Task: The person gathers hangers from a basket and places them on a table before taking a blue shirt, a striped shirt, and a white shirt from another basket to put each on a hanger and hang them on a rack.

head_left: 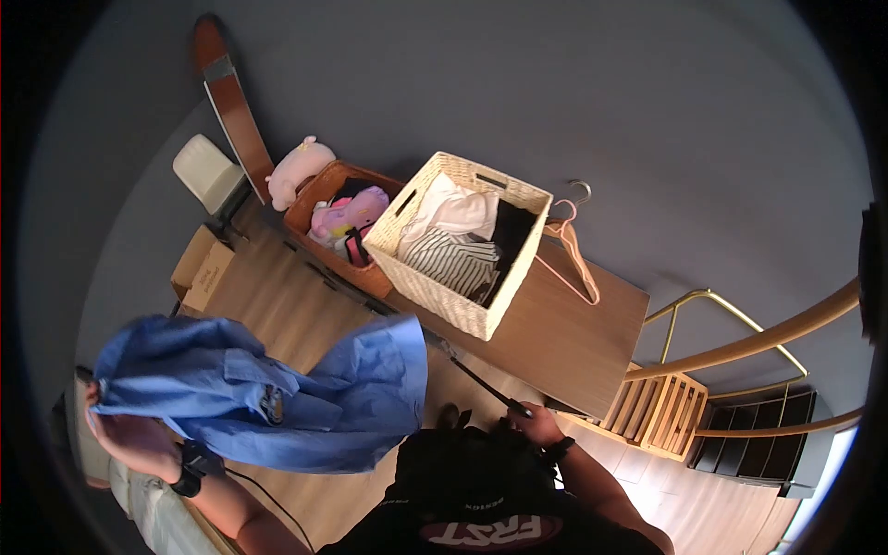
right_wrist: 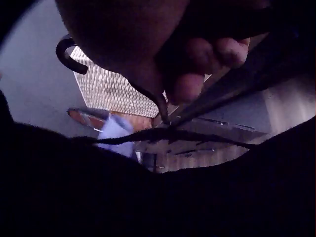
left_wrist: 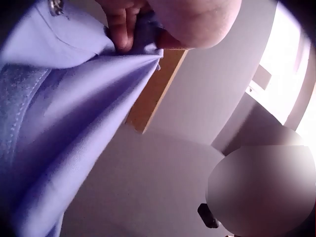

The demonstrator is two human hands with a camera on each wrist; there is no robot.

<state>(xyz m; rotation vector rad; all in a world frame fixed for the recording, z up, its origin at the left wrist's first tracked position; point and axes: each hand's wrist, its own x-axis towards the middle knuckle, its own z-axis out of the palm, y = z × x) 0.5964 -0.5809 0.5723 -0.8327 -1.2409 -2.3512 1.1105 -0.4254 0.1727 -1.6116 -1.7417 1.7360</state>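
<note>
In the head view, the left hand (head_left: 137,442) grips an edge of a blue garment (head_left: 240,393), which spreads out to the right in the air. The left wrist view has the fingers of that hand (left_wrist: 148,24) pinching a gathered fold of the cloth (left_wrist: 94,113). Close to the body, the right hand (head_left: 536,425) holds a dark, thin hanger (head_left: 481,384) whose far end points toward the bench. A curved dark hook (right_wrist: 69,57) shows beside the right hand (right_wrist: 197,64) in the right wrist view.
A cream woven basket (head_left: 435,294) of clothes and a brown basket (head_left: 347,264) with a purple toy stand on the wooden bench (head_left: 564,342). Pink hangers (head_left: 578,259) lean by the wall. A cardboard box (head_left: 202,268), white chair (head_left: 208,176) and slatted wooden rack (head_left: 657,412) are around.
</note>
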